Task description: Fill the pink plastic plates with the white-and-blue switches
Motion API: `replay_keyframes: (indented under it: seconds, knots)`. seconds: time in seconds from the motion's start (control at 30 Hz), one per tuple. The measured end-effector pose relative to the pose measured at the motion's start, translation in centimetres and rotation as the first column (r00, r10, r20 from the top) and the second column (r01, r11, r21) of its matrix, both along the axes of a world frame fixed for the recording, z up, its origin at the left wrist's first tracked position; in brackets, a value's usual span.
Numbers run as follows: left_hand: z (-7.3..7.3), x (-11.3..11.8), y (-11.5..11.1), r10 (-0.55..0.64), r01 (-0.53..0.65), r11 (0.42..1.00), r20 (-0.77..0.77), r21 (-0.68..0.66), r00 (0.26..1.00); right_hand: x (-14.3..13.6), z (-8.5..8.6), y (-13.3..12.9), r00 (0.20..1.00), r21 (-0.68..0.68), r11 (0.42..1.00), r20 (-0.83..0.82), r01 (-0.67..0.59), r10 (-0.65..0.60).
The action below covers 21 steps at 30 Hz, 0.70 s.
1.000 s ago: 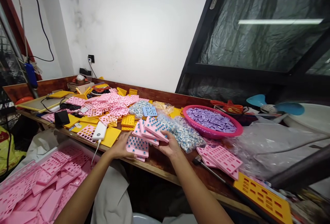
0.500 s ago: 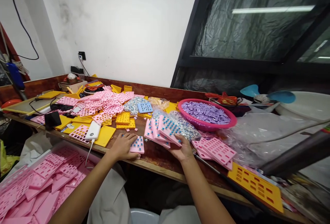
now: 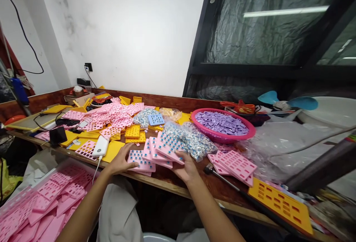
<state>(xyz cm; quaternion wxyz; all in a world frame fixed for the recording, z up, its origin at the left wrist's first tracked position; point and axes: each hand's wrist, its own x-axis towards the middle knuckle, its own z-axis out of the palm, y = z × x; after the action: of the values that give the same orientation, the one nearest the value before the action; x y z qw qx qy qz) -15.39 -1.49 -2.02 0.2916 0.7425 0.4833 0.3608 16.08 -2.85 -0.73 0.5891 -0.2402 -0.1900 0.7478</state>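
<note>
My right hand [image 3: 187, 167] grips a fanned stack of pink plates [image 3: 169, 147] with rows of blue pegs on top, thumb over the near right edge. Under the left end of that stack lies another pink pegged plate [image 3: 141, 160] at the table's front edge. My left hand [image 3: 121, 161] is closed round its left side, thumb on top and the other fingers partly hidden. Behind the stack rest clear bags [image 3: 191, 140] of small blue and white pieces. A small blue plate [image 3: 155, 119] with dark pegs lies beyond.
A pink basket [image 3: 224, 138] holds purple pieces. Pink grid plates [image 3: 236, 163], a black rod [image 3: 228, 180] and an orange plate [image 3: 280, 205] lie right. Leftward are a white power bank [image 3: 100, 146], a heap of pink grids [image 3: 108, 114], and a bin of pink parts [image 3: 50, 197] below.
My right hand has brought the fanned stack leftward, so it now overlaps the pink plate at my left hand. My left hand has shifted left along with that plate.
</note>
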Motion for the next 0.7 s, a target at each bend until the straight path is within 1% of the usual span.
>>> replay_keyframes:
  seconds: [0.07, 0.1, 0.17, 0.27, 0.37, 0.5, 0.57, 0.6, 0.63, 0.7]
  knots:
    - [-0.9, 0.0, 0.0, 0.083, -0.058, 0.99, 0.189, -0.132, 0.979, -2.1, 0.3, 0.1, 0.999, -0.063, 0.998, 0.047, -0.02, 0.023]
    - [-1.2, 0.3, -0.1, 0.126, -0.085, 0.982, 0.24, -0.171, 0.963, -3.1, 0.5, 0.2, 0.996, -0.089, 0.996, 0.084, -0.028, 0.035]
    - [-1.7, 1.2, -0.3, 0.176, -0.122, 0.972, 0.283, -0.2, 0.943, -5.0, 0.6, 0.6, 0.984, -0.119, 0.992, 0.167, -0.04, 0.059]
    - [-1.6, 2.5, -0.6, 0.186, -0.114, 0.97, 0.349, -0.216, 0.918, -6.6, 0.9, 0.9, 0.959, -0.135, 0.989, 0.27, -0.054, 0.09]
    - [-0.9, 2.9, -1.0, 0.148, -0.061, 0.975, 0.42, -0.214, 0.895, -7.0, 1.7, 0.9, 0.92, -0.139, 0.988, 0.373, -0.072, 0.119]
    - [0.1, 2.4, -1.4, 0.096, 0.013, 0.978, 0.507, -0.208, 0.857, -7.2, 2.6, 0.4, 0.858, -0.184, 0.97, 0.459, -0.162, 0.23]
    - [0.5, 2.3, -1.5, 0.089, 0.029, 0.978, 0.542, -0.207, 0.836, -7.5, 2.6, 0.3, 0.84, -0.204, 0.958, 0.468, -0.2, 0.275]
    - [0.5, 2.2, -1.5, 0.096, 0.027, 0.977, 0.556, -0.209, 0.826, -7.5, 2.4, 0.4, 0.846, -0.198, 0.959, 0.457, -0.204, 0.274]
    - [0.6, 2.3, -1.4, 0.104, 0.025, 0.976, 0.567, -0.214, 0.817, -7.6, 2.1, 0.6, 0.854, -0.171, 0.957, 0.435, -0.233, 0.286]
    - [0.5, 2.4, -1.2, 0.124, 0.008, 0.975, 0.576, -0.222, 0.808, -7.6, 1.5, 1.1, 0.848, -0.164, 0.94, 0.406, -0.3, 0.342]
